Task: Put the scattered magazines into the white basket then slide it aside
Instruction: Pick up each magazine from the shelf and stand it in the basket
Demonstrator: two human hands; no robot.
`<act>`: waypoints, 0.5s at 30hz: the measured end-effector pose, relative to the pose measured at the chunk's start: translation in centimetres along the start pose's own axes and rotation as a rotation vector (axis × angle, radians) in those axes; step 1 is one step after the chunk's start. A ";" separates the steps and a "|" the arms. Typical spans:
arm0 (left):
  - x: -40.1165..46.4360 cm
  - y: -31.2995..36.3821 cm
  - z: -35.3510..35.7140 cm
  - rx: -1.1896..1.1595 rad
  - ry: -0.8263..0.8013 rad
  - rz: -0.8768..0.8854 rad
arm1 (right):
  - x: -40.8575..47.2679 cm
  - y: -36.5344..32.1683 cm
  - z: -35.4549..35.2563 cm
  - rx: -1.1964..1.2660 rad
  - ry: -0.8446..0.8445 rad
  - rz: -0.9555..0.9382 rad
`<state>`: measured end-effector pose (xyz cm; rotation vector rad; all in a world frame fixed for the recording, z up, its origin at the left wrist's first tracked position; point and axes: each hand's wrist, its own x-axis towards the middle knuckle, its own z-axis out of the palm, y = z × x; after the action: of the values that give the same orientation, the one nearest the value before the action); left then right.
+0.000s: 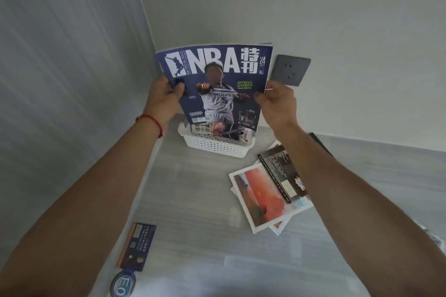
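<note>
So closest to me there's a dark card-like booklet [136,247] lying flat on the grey floor [193,200] down by my left forearm, not touched yet. Can't tell if it counts as a magazine, but it's loose either way. A bit further out on my right is a messy pile of magazines [270,190], a dark one on top of one with a red sunset cover and a couple of pale ones underneath, all overlapping. Those still need to go in.

Then my hands: left hand [164,96] is pinching the left edge of the NBA magazine [217,84], thumb over the cover, and right hand [277,101] is pinching the right edge. I'm holding it upright with its bottom edge already down inside the white basket [214,146], which sits in the corner against the wall, below the grey socket [289,70].

My guess is I'm early on: one going in, the pile left, and the basket not slid aside yet.
</note>
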<state>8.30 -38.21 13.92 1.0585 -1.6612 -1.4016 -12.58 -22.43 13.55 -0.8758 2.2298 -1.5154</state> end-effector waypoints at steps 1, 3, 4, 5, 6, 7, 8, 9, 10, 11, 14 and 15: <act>0.5 0.0 0.2 -0.016 -0.005 -0.014 | 0.7 0.3 0.1 0.003 0.005 0.010; 1.0 -0.5 0.6 -0.022 -0.019 -0.050 | 1.5 1.2 0.2 0.005 0.004 0.047; 1.3 -0.9 0.7 -0.015 -0.024 -0.062 | 1.8 1.8 0.3 0.021 -0.010 0.070; 1.5 -1.4 0.9 -0.010 -0.029 -0.074 | 1.9 2.4 0.5 0.047 -0.025 0.091; 1.7 -1.9 1.0 -0.009 -0.029 -0.084 | 2.0 2.8 0.7 0.076 -0.036 0.109; 2.0 -2.2 1.1 -0.012 -0.021 -0.090 | 2.2 3.1 0.9 0.101 -0.041 0.119; 2.3 -2.5 1.2 -0.016 -0.004 -0.090 | 2.5 3.2 1.1 0.114 -0.033 0.120; 2.6 -2.8 1.2 -0.024 0.021 -0.086 | 2.8 3.1 1.4 0.106 -0.023 0.112; 3.0 -3.0 1.1 -0.033 0.049 -0.080 | 3.1 2.8 1.7 0.082 -0.020 0.096; 3.4 -3.1 1.1 -0.045 0.073 -0.080 | 3.4 2.5 2.0 0.050 -0.029 0.071; 4.4 -3.7 0.9 -0.068 0.097 -0.094 | 3.9 2.3 2.8 -0.035 -0.074 0.016; 4.5 -4.1 1.0 -0.062 0.092 -0.100 | 3.9 2.6 2.9 -0.058 -0.077 0.017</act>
<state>6.09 -42.23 9.72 1.1669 -1.5077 -1.4363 -14.76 -26.34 10.31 -0.9134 2.2302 -1.3919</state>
